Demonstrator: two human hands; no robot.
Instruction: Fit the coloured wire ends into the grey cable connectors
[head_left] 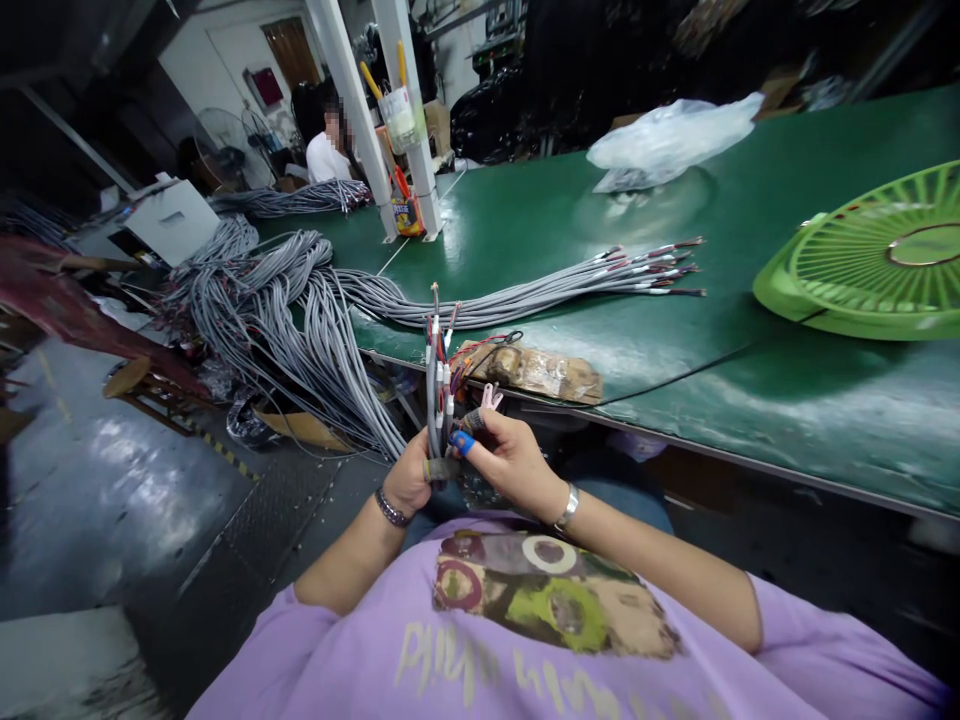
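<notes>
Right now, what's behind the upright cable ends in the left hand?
Behind the cable ends: green table, more grey cables lying on it. The patch they directly cover is hidden.

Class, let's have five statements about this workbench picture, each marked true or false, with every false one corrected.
1. The left hand grips a grey cable bundle. True.
2. The blue wrap is on the left hand. False: the blue wrap is on the right hand.
3. A green fan rests on the green tabletop. True.
4. The plastic bag hangs from a white post. False: the plastic bag lies on the tabletop.
5. A silver bracelet circles the right wrist. True.
</notes>
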